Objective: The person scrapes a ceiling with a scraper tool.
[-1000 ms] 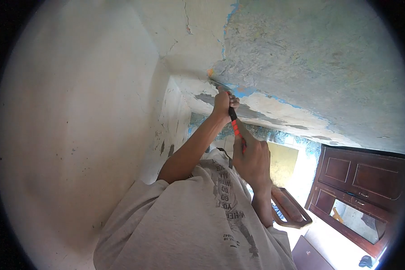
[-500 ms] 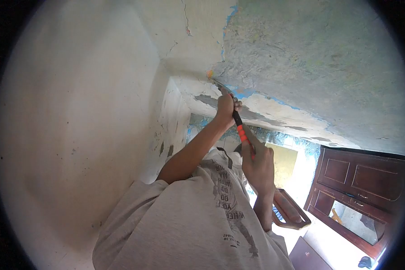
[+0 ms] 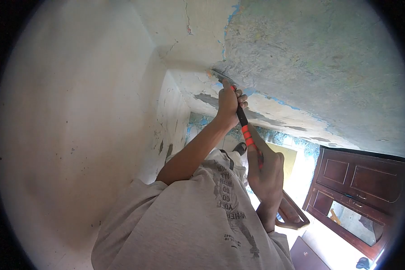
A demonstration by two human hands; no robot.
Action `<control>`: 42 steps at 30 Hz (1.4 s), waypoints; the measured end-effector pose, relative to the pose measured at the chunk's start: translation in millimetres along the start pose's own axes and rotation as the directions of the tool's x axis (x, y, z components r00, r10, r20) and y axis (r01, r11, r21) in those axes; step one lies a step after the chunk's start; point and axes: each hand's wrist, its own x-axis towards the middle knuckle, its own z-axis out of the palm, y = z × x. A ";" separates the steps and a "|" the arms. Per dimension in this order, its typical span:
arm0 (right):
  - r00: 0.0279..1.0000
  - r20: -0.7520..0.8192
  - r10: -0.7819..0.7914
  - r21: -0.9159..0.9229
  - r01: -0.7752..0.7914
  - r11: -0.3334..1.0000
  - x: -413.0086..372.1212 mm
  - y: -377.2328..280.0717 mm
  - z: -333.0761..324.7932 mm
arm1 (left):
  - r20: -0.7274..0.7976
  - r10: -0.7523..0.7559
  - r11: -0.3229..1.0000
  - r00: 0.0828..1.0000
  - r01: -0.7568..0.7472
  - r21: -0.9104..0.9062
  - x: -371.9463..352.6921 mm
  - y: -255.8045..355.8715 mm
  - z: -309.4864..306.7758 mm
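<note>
A long-handled scraper (image 3: 242, 118) with a black and red handle slants up to the wall, both my hands on it. Its thin metal blade lies against the edge between bare grey plaster (image 3: 301, 67) and pale paint (image 3: 189, 81). My left hand (image 3: 230, 102) is wrapped round the upper shaft, just below the blade. Lower down, my right hand (image 3: 266, 173) grips the red part of the handle, hiding its end. Blue paint remnants (image 3: 249, 92) and an orange spot show close to the blade.
Cracks (image 3: 187, 18) run through the paint above. A wall corner stands at left. To the right are a dark wooden cabinet (image 3: 346, 175) with a mirror-like panel (image 3: 355, 222), and a brown wooden frame-like object (image 3: 294, 213) behind my right forearm. A sandalled foot (image 3: 240, 148) shows below.
The scraper has shifted slightly, its blade a little higher along the paint edge. My right hand has moved down and right; my left hand moved slightly right. A sandalled foot has come into view.
</note>
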 end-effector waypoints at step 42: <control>0.703 -0.612 -0.363 0.477 0.693 0.540 45.3 51.9 69.9 | -0.038 0.041 0.995 0.998 -0.044 -0.091 4.7 -9.4 -1.9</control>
